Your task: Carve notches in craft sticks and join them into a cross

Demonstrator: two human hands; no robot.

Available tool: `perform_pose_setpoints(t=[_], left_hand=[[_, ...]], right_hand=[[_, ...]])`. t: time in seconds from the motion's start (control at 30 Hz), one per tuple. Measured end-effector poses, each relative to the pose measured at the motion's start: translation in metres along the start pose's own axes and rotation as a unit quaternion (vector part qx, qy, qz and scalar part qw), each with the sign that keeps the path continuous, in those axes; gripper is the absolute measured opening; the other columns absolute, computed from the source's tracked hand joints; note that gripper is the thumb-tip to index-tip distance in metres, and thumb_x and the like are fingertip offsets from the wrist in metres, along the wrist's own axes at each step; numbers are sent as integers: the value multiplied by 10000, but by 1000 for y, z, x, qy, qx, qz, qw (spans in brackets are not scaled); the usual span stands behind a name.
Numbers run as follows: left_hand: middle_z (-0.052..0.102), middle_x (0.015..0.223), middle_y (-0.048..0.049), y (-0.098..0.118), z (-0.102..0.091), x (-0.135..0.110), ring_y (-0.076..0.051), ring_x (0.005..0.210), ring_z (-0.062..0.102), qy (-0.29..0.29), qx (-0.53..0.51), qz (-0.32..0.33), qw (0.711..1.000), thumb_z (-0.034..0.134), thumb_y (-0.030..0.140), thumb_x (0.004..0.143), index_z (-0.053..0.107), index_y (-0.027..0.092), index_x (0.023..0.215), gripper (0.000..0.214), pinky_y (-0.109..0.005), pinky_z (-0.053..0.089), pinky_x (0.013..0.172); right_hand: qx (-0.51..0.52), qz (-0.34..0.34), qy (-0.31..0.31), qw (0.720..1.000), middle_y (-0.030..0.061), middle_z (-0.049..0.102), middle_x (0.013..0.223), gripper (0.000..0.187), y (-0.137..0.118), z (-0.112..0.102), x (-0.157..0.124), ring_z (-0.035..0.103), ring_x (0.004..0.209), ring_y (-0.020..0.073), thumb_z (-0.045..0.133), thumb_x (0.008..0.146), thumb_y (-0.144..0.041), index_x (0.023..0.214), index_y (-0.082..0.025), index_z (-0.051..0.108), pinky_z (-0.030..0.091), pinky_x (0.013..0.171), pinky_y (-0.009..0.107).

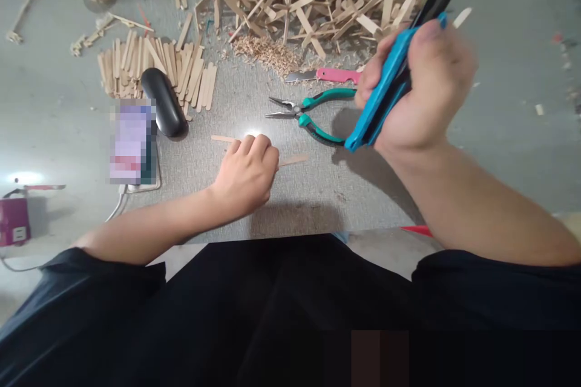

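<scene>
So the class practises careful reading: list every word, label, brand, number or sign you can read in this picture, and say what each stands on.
No text can be read.
Phone screen: blurred out, unreadable.
Purple box: a pale mark, too small to read.
Blue tool in the right hand, pliers, wooden stick under the left hand: no lettering shows.

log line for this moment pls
left hand pressing down wooden stick | right hand gripping blue-handled tool, raised | pliers lying unheld
</scene>
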State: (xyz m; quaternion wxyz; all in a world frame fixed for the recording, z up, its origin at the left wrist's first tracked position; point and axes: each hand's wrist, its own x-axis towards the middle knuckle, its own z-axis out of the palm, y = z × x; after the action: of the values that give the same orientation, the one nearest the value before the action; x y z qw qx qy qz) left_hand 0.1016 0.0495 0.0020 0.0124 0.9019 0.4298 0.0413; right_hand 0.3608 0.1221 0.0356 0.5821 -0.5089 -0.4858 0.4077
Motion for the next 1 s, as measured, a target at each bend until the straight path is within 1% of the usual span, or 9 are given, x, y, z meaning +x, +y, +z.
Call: perform_pose_setpoints(t=[0.1, 0.2, 0.23, 0.3, 0.4, 0.5, 0.63, 0.77, 1.0], left_hand=[[776, 1165, -185, -5, 5, 1, -304, 996, 661, 12, -54, -16, 998, 462, 194, 1165, 713, 173, 1088, 264, -440, 480, 821], [773, 971, -112, -8, 4, 3, -241, 829, 660, 30, -222, -103, 969, 494, 218, 1146, 646, 207, 1069, 171, -383, 445, 733], [745, 865, -63, -8, 3, 5, -213, 749, 648, 36, -309, -141, 940, 507, 241, 1147, 620, 219, 1079, 133, -357, 443, 700], [664, 699, 34, -6, 1, 9, -163, 605, 610, 63, -483, -199, 850, 520, 294, 1167, 582, 237, 1137, 90, -303, 457, 632], [663, 666, 85, 0, 1, 13, -112, 478, 546, 135, -643, -223, 720, 566, 424, 1207, 579, 235, 1240, 193, -250, 462, 520], [724, 688, 60, 7, 5, 14, -80, 451, 564, 163, -688, -234, 667, 696, 588, 1178, 615, 232, 1134, 368, -216, 462, 469], [795, 723, 18, 12, 11, 10, -75, 491, 649, 163, -686, -234, 670, 760, 649, 1148, 642, 224, 1024, 458, -187, 509, 491], [824, 740, 22, 13, 18, 7, -85, 506, 705, 187, -674, -191, 688, 728, 664, 1166, 655, 234, 1031, 456, -175, 534, 474], [855, 761, 27, 11, 19, 7, -59, 505, 724, 228, -621, -115, 741, 652, 398, 1248, 656, 230, 1048, 261, -124, 504, 458]], right_hand=[[23, 9, -35, 999, 42, 625, 779, 450, -3, 12, -19, 496, 654, 259, 898, 894, -798, 847, -377, 745, 438, 599, 485], [65, 14, -86, 994, 2, 639, 792, 488, -6, 17, -35, 502, 598, 211, 921, 915, -783, 896, -347, 701, 426, 559, 432], [81, 23, -117, 990, -14, 623, 750, 480, -8, 18, -39, 494, 573, 199, 922, 942, -763, 903, -342, 694, 413, 534, 414], [115, 60, -179, 975, -32, 610, 688, 419, -9, 17, -47, 503, 550, 189, 904, 1007, -703, 929, -337, 716, 400, 493, 384], [152, 149, -251, 944, -35, 674, 712, 332, -8, 18, -57, 577, 549, 174, 904, 1038, -612, 990, -323, 746, 432, 477, 350], [141, 225, -317, 911, -36, 743, 769, 270, -3, 22, -64, 604, 510, 154, 907, 1034, -491, 1068, -295, 724, 448, 477, 334], [121, 240, -367, 890, -35, 702, 749, 204, 5, 27, -66, 580, 530, 149, 846, 1041, -405, 1068, -266, 699, 440, 462, 322], [109, 257, -374, 884, -40, 673, 746, 99, 8, 28, -64, 575, 556, 126, 758, 1048, -271, 1023, -249, 665, 454, 486, 292], [125, 282, -375, 874, -49, 671, 754, 100, 9, 25, -61, 578, 560, 123, 768, 1066, -269, 1107, -232, 684, 451, 494, 283]])
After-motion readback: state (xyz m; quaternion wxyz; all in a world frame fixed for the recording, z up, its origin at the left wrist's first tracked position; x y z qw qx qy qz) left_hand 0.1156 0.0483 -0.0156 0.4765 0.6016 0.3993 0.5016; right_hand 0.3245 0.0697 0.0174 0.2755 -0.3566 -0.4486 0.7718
